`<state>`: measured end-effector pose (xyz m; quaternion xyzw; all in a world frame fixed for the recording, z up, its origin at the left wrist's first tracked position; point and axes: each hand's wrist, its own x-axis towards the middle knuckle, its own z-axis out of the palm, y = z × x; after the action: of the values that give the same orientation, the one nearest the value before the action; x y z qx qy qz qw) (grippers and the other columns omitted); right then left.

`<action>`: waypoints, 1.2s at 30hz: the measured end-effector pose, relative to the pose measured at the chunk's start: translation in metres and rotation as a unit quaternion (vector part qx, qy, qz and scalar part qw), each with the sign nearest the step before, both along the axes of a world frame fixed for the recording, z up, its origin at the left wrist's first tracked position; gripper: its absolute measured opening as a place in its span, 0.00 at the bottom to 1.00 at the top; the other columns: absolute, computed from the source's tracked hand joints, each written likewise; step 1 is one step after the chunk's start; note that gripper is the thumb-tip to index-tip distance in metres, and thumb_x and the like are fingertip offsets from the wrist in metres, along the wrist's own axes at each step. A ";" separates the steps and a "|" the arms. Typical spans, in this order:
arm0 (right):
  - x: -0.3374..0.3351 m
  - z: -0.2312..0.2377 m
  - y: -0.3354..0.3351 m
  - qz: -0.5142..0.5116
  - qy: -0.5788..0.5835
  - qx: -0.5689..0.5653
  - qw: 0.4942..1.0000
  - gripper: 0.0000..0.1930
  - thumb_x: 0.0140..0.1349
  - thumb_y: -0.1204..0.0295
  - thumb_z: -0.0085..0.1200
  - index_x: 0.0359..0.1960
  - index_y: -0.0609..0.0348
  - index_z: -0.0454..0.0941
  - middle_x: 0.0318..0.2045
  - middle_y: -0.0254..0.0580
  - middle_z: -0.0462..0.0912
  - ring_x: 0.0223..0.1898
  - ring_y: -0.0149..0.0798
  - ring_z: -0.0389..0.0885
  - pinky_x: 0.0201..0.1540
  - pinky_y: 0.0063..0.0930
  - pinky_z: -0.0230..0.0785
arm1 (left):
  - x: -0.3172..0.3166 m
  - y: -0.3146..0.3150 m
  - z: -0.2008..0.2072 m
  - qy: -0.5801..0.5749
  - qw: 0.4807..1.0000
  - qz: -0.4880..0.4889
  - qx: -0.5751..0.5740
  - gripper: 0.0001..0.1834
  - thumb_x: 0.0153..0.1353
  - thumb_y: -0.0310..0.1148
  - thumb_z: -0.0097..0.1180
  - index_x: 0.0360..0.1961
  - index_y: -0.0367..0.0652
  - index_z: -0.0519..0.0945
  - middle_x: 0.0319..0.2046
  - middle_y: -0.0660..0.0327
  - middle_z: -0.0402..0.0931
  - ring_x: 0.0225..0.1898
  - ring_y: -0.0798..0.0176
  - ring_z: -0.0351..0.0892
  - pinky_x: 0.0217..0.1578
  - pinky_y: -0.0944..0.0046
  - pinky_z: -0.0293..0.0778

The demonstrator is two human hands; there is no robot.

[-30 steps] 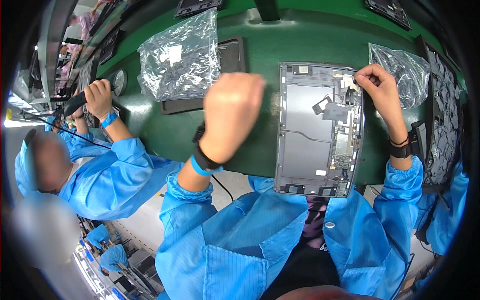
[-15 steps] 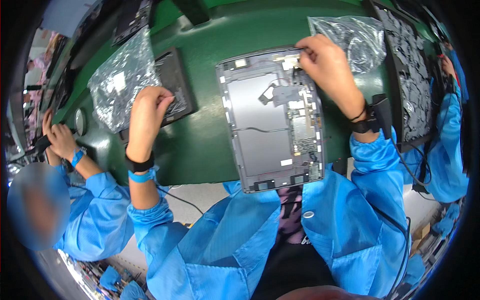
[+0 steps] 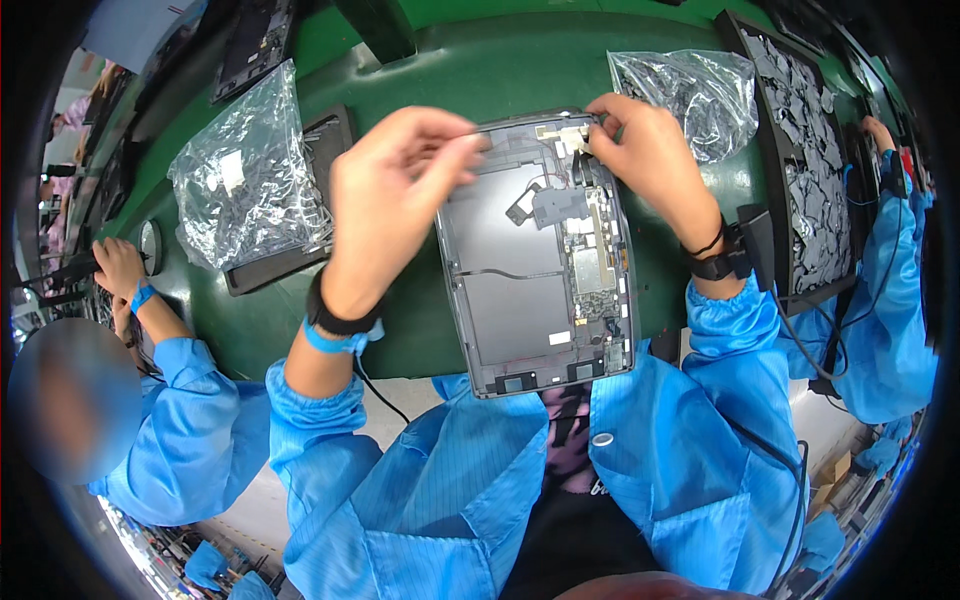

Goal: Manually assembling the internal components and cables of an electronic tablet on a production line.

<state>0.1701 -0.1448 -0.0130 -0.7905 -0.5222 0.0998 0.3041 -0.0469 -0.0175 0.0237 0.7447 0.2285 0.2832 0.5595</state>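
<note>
Your right hand (image 3: pixel 648 148) curls at the tablet (image 3: pixel 515 320)'s upper-right corner | your left hand (image 3: pixel 395 190), blurred, over its upper-left | both grips unclear

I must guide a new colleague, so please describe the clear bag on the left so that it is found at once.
On the green table, start at the open grey device casing and look left, past the left hand. There a clear plastic bag lies partly over a dark tray. Unlike the other clear bag, right of the casing, it shows a white patch.
</note>
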 end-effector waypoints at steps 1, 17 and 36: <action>0.000 -0.001 -0.002 -0.001 -0.001 0.002 1.000 0.11 0.55 0.72 0.55 0.38 0.65 0.80 0.27 0.52 0.82 0.30 0.53 0.81 0.33 0.40 0.73 | 0.012 -0.002 0.001 -0.009 0.998 -0.032 -0.056 0.07 0.63 0.21 0.56 0.40 0.28 0.77 0.35 0.50 0.82 0.34 0.64 0.83 0.37 0.67 0.81; -0.002 0.027 -0.010 0.111 -0.018 0.243 0.964 0.06 0.53 0.78 0.63 0.34 0.60 0.83 0.28 0.38 0.80 0.24 0.32 0.77 0.26 0.24 0.70 | 0.065 -0.008 -0.006 0.063 0.991 -0.119 0.024 0.11 0.61 0.22 0.57 0.44 0.33 0.74 0.33 0.55 0.84 0.33 0.66 0.84 0.34 0.69 0.80; 0.010 -0.006 0.005 0.135 -0.259 0.147 0.945 0.05 0.47 0.76 0.58 0.23 0.58 0.73 0.27 0.39 0.70 0.33 0.42 0.76 0.32 0.34 0.74 | 0.081 0.013 -0.033 0.138 0.905 -0.084 0.393 0.06 0.54 0.28 0.60 0.31 0.36 0.84 0.33 0.53 0.81 0.38 0.49 0.79 0.40 0.55 0.74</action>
<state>0.1800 -0.1399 -0.0190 -0.6578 -0.6937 -0.1455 0.2548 0.0345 -0.0046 -0.0096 0.9523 0.1099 0.1967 0.2057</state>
